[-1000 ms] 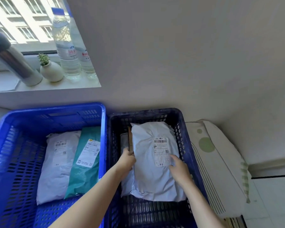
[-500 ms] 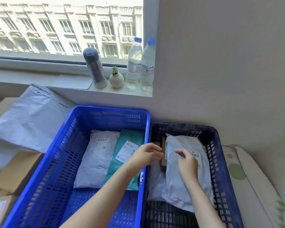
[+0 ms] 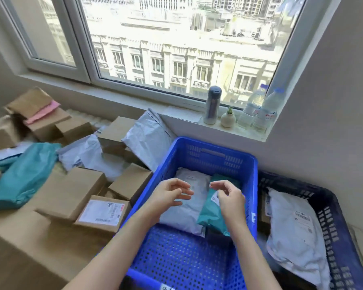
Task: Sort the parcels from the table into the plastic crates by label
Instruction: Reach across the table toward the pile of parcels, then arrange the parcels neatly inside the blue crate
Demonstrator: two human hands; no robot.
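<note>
Both my hands hover empty over the bright blue crate (image 3: pixel 208 151). My left hand (image 3: pixel 168 195) has loosely spread fingers; my right hand (image 3: pixel 228 197) has relaxed, slightly bent fingers. Under them in that crate lie a grey mailer (image 3: pixel 187 214) and a teal mailer (image 3: pixel 212 216). To the right, the dark blue crate (image 3: pixel 331 201) holds a white-grey mailer (image 3: pixel 291 233) with a label, partly over a brown parcel. On the table at the left lie cardboard boxes, one labelled box (image 3: pixel 102 213), a teal mailer (image 3: pixel 23 174) and grey mailers (image 3: pixel 147 137).
The window sill carries a grey flask (image 3: pixel 212 105), a small potted plant (image 3: pixel 228 118) and two water bottles (image 3: pixel 260 109). A pile of brown boxes with a pink envelope (image 3: pixel 42 111) stands at the far left. A wall rises at the right.
My hands have let go of the white-grey mailer in the dark crate and moved left over the bright blue crate. My view has swung left, bringing the table's parcels into sight.
</note>
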